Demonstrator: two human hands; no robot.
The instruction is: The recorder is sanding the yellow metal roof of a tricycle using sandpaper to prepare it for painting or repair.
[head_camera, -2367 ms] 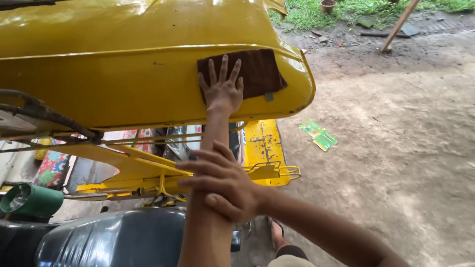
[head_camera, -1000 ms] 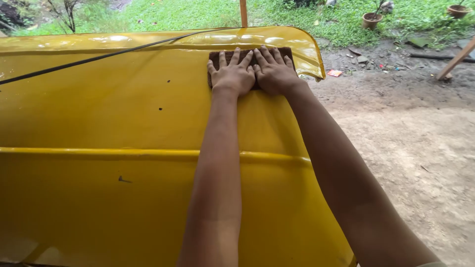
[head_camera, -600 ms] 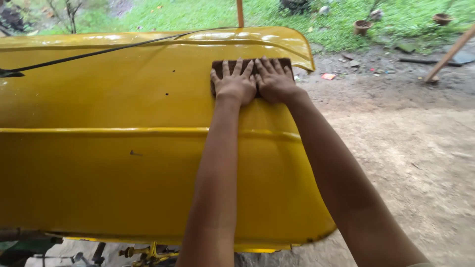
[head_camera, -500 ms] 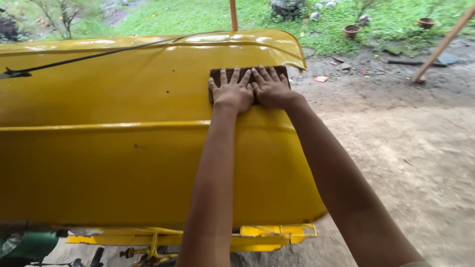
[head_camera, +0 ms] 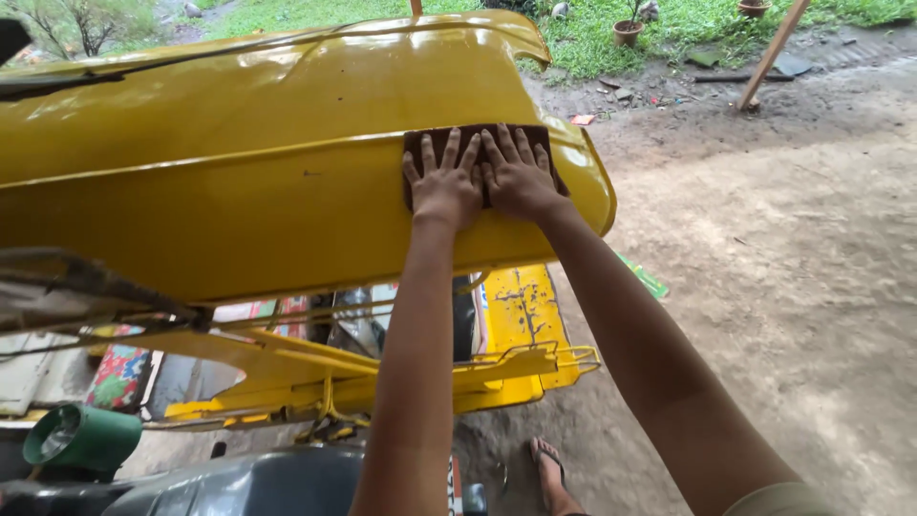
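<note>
Just right of the frame's centre, the left hand (head_camera: 445, 188) and right hand (head_camera: 519, 178) lie side by side with fingers spread flat, pinning a brown abrasive pad (head_camera: 475, 141) against the yellow curved panel (head_camera: 239, 182) so their pressure spreads evenly.

Both hands (head_camera: 482, 182) flat on pad (head_camera: 475, 139) atop roof panel (head_camera: 239, 182).

Soft, even daylight comes from the open grass (head_camera: 315, 11) ahead of me, and the view is bright. White glare streaks run along the top of the yellow panel (head_camera: 239, 191), while its underside and the frame (head_camera: 382, 382) below sit in shade. My arms cast no hard shadow. The left edge looks smeared and slightly bent, and the dirt ground (head_camera: 793, 268) is sharp.
</note>
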